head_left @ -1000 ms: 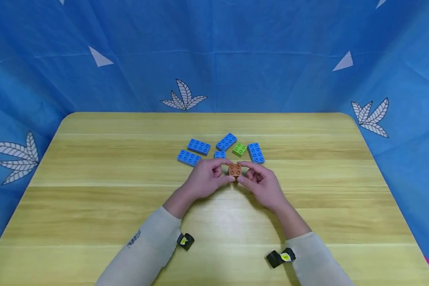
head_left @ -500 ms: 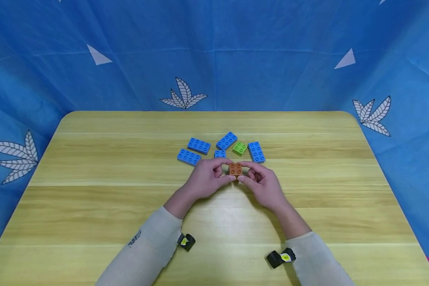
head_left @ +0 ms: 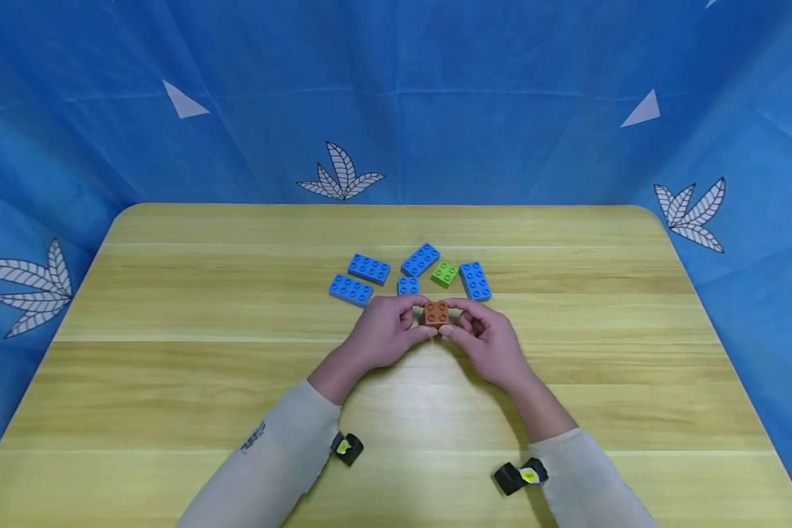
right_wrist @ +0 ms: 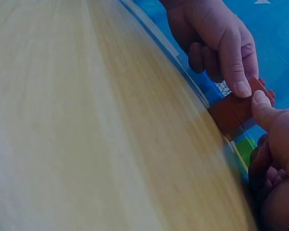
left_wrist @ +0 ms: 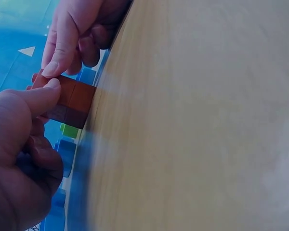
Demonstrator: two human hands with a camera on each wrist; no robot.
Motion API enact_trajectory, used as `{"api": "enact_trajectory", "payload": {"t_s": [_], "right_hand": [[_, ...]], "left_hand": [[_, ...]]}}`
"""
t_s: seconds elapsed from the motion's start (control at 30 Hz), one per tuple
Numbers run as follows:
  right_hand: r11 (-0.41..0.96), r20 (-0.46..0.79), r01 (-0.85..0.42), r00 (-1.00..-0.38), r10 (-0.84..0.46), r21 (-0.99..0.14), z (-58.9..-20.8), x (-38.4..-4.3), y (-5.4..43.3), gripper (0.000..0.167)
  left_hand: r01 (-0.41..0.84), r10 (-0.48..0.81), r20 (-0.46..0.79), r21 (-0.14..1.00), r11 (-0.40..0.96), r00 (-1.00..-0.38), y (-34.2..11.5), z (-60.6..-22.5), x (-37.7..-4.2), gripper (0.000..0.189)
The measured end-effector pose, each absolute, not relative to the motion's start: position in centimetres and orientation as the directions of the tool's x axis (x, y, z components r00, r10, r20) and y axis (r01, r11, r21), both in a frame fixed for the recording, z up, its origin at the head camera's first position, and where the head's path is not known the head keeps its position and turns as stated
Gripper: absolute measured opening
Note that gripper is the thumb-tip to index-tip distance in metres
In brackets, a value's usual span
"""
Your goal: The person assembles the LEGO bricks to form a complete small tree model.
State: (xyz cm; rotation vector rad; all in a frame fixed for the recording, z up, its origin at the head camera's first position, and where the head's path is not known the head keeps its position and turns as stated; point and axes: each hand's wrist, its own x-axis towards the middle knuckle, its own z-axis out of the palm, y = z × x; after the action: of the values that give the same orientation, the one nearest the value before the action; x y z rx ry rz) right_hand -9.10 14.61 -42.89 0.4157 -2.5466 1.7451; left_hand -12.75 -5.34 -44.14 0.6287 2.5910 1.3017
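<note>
Both hands pinch the upper part of an orange-brown stack of two toy building bricks from opposite sides. My left hand is on the left, its thumb on the near face and its index finger at the far side. My right hand mirrors it on the right. A seam crosses the stack in the left wrist view, and studs show on its top end. In the right wrist view the stack's lower end appears to meet the table. The fingertips behind it are mostly hidden.
Just beyond the hands lie a green brick, a small blue brick and several long blue bricks, all studs up. They rest on a wooden table. A blue curtain hangs behind the far edge.
Both hands keep their pinch on the brick stack, almost unmoved. The whole head view has shifted very slightly; the loose bricks lie as before.
</note>
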Motion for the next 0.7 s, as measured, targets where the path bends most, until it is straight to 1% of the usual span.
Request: {"api": "enact_trajectory", "payload": {"t_s": [0.3,0.53,0.6,0.7], "right_hand": [[0.341,0.136,-0.202,-0.968,-0.21,-0.918,-42.8,-9.1,14.5,0.031],[0.354,0.107,-0.175,-0.974,-0.202,-0.919,-46.2,-10.0,15.2,0.035],[0.36,0.101,-0.17,-0.974,-0.201,-0.917,-46.4,-10.0,15.3,0.035],[0.366,0.096,-0.164,-0.976,-0.197,-0.916,-46.5,-9.9,15.4,0.034]], "left_hand": [[0.262,0.418,0.011,0.794,0.548,-0.908,-5.3,-44.1,-12.6,0.04],[0.21,0.388,-0.02,0.815,0.54,-0.921,-5.7,-43.7,-12.3,0.047],[0.196,0.376,-0.021,0.827,0.528,-0.927,-5.9,-43.5,-12.2,0.048],[0.206,0.357,0.015,0.84,0.502,-0.934,-6.6,-43.3,-12.1,0.047]]}}
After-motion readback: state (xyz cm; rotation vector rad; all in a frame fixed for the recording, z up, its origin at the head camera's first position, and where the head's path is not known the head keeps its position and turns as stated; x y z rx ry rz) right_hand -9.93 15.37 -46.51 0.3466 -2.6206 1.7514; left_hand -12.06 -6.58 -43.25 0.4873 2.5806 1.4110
